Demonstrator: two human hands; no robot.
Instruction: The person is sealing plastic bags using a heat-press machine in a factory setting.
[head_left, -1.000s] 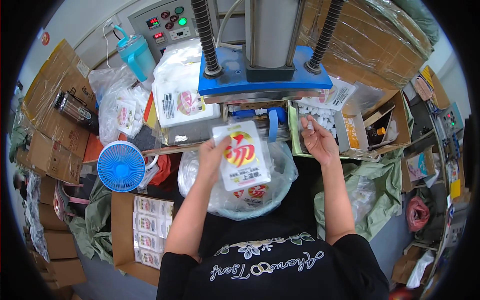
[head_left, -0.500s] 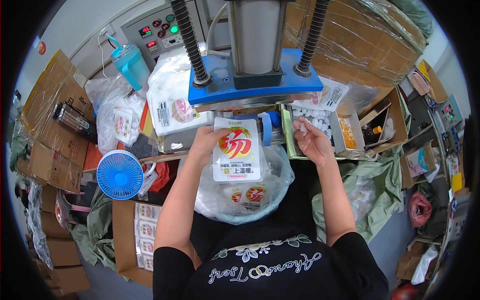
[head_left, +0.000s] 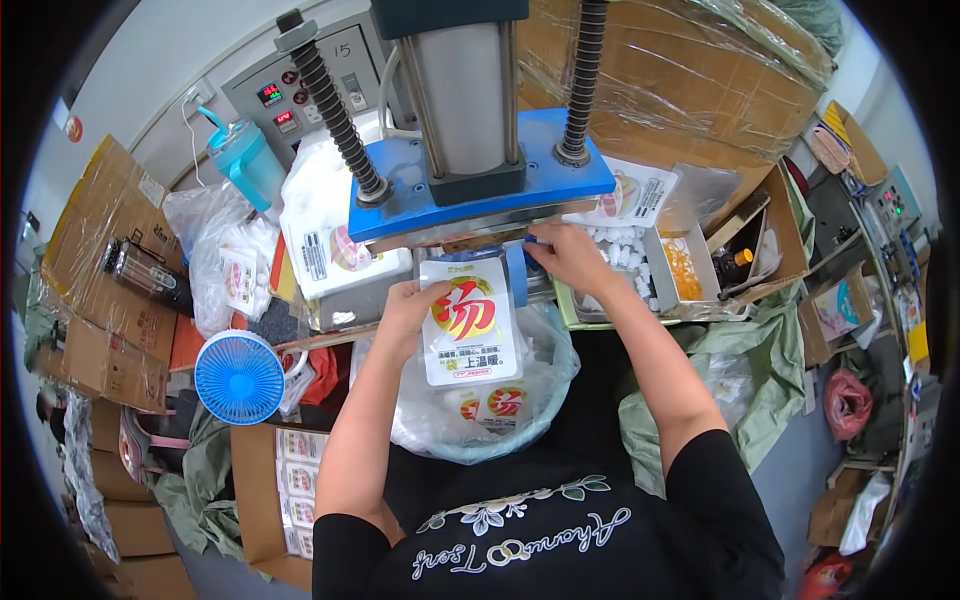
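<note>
Centrally, one white pouch (head_left: 468, 322) with a red-and-yellow emblem sits just below the blue press plate (head_left: 480, 190), its top edge tucked under the plate's front lip.

- Left of frame: stacked cardboard boxes (head_left: 95, 300) crowd the edge; one round blue fan (head_left: 238, 377); one teal bottle (head_left: 246, 165) at upper left.
- Left hand (head_left: 408, 312): fingers closed on the pouch's left edge.
- Below centre: one clear bag (head_left: 480, 410) holding at least two like pouches; little free room around it.
- Two black springs flank the press cylinder (head_left: 466, 90).
- Right hand (head_left: 566, 256): fingers curled at the pouch's upper right corner, under the plate; exact grip cannot be told.
- Right: one open tray (head_left: 640, 275) of small white pieces.
</note>
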